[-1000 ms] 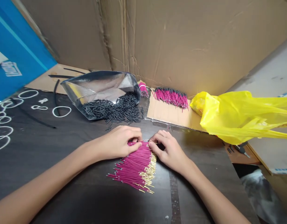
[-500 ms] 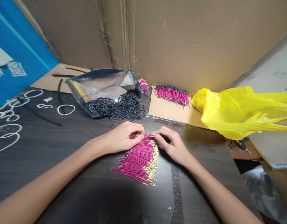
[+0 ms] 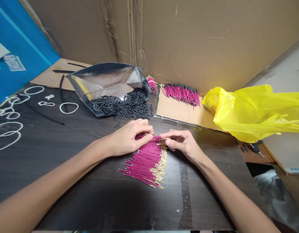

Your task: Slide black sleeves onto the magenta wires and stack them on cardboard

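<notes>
A fanned pile of short magenta wires [image 3: 144,161] with gold-coloured tips on the right side lies on the dark table. My left hand [image 3: 132,136] is at the pile's far edge, thumb and fingers pinched on magenta wires there. Across from it, my right hand [image 3: 182,142] pinches the gold tip of a wire at the upper right corner of the pile. How many wires each hand grips cannot be made out. Beyond my hands, short black tubes [image 3: 120,106] spill from an open silvery bag [image 3: 108,76].
Magenta wires with black ends [image 3: 182,94] rest on a cardboard sheet [image 3: 173,113], beside a yellow plastic bag [image 3: 251,110]. A banded wire bundle [image 3: 152,84] stands behind. White rubber bands [image 3: 69,108] and black tubing [image 3: 61,87] lie at left. Cardboard [image 3: 188,38] walls the back.
The view has shifted slightly, so the scene sits higher. My right fingers have closed more on the wire tip and the hand has turned a little; my left hand stays at the pile.
</notes>
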Demonstrator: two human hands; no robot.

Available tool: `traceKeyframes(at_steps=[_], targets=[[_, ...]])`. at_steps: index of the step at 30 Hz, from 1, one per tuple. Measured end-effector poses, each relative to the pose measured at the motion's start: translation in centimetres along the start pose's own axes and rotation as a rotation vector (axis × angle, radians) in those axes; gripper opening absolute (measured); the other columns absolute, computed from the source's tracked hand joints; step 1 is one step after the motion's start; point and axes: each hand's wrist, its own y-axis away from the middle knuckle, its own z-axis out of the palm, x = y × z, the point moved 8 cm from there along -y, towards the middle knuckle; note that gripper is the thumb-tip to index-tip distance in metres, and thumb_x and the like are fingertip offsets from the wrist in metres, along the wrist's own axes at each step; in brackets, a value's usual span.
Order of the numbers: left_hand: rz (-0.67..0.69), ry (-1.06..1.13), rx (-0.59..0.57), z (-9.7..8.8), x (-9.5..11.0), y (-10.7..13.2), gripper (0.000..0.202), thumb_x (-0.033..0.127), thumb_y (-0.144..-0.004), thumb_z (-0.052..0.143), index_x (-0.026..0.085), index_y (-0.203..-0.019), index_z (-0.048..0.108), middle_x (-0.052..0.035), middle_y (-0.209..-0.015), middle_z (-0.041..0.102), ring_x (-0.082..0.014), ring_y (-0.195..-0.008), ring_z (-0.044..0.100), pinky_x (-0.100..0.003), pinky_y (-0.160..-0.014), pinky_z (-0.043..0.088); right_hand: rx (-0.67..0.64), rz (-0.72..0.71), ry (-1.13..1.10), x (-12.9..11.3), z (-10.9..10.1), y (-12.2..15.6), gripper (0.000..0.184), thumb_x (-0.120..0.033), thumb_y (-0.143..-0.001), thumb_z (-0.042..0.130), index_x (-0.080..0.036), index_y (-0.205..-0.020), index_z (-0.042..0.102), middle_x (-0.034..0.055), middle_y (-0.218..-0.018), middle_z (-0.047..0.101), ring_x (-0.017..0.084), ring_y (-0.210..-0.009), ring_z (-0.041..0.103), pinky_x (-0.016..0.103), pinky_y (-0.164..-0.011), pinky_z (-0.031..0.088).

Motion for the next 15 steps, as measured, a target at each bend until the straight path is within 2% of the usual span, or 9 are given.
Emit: traceKeyframes(at_steps=[6, 11, 15], targets=[[-0.005, 0.118, -0.036, 0.6, 0.5, 0.0, 0.026, 0.033, -0.100, 0.054, 0.018, -0.086, 0.070, -0.0003, -0.079, 0.058, -0.0145, -0.073, 0.052, -0.028, -0.072, 0.036, -0.011, 0.006, -0.037, 0.0, 0.4, -0.2, 0.019, -0.035, -0.084, 0.082, -0.026, -0.101, 0.080, -0.0020, -0.078, 0.059, 0.007, -0.055, 0.045, 0.024, -0.049, 0.033], [-0.030, 0.192, -0.023, 0.4, 0.6, -0.1, 0.029, 0.032, -0.100, 0.053, 0.016, -0.083, 0.069, -0.0004, -0.079, 0.060, -0.0135, -0.072, 0.054, -0.027, -0.071, 0.038, -0.014, 0.025, -0.153, 0.1, 0.6, 0.0, 0.020, -0.038, -0.094, 0.071, -0.023, -0.107, 0.074, -0.0041, -0.069, 0.054, 0.008, -0.054, 0.045, 0.023, -0.049, 0.035], [-0.033, 0.238, -0.026, 0.6, 0.4, -0.2, 0.029, 0.033, -0.100, 0.053, 0.016, -0.082, 0.068, 0.0001, -0.078, 0.061, -0.0127, -0.071, 0.054, -0.025, -0.069, 0.038, -0.029, 0.075, -0.242, 0.5, 1.0, 0.0, 0.021, -0.039, -0.093, 0.072, -0.022, -0.105, 0.071, -0.0034, -0.071, 0.056, 0.008, -0.055, 0.046, 0.022, -0.048, 0.036]])
